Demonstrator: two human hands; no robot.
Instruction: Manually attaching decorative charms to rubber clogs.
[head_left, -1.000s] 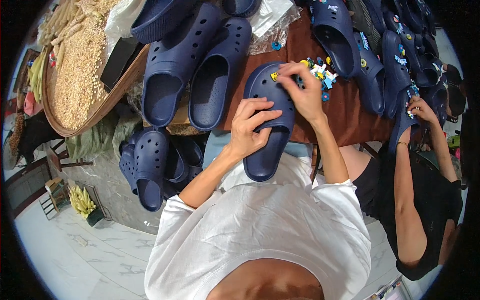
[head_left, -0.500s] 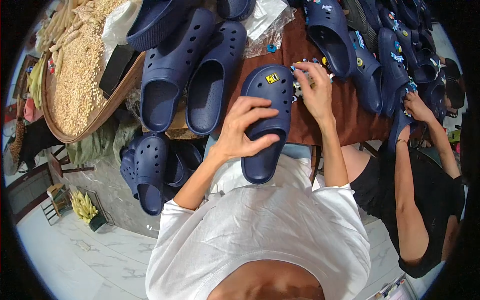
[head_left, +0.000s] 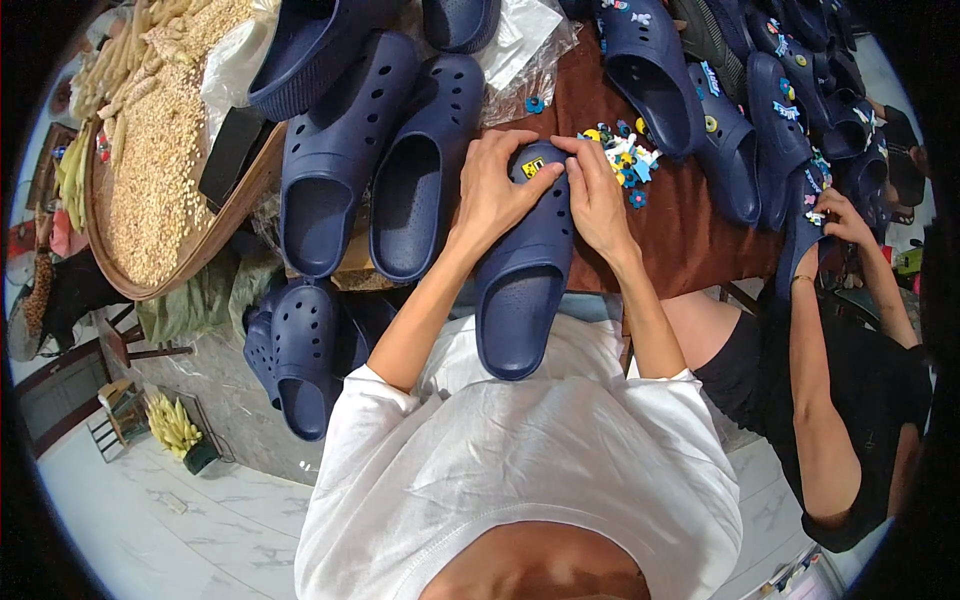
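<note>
A navy clog (head_left: 520, 300) with ventilation holes lies in front of me, toe pointing away, its heel over the table's near edge. One yellow-and-black shoe charm (head_left: 534, 168) sits on its toe. My left hand (head_left: 500, 190) wraps round the left of the toe, its thumb reaching across beside the charm. My right hand (head_left: 597, 195) is closed against the toe's right edge, fingertips pressed together; whatever they pinch is hidden. Just beyond it lies a pile of colourful shoe charms (head_left: 628, 165) on the brown cloth (head_left: 670, 220).
Plain navy clogs (head_left: 415, 190) stand at left, near a wicker tray (head_left: 232, 205) of kernels. Decorated clogs (head_left: 728, 150) line the right. One loose blue charm (head_left: 535, 104) lies near clear plastic (head_left: 525, 60). At right, another person's hand (head_left: 845, 218) works on a clog (head_left: 803, 215).
My right hand has come left from the charm pile to the clog's toe. My left hand has slid forward from the clog's middle to its toe, thumb now beside the yellow charm.
</note>
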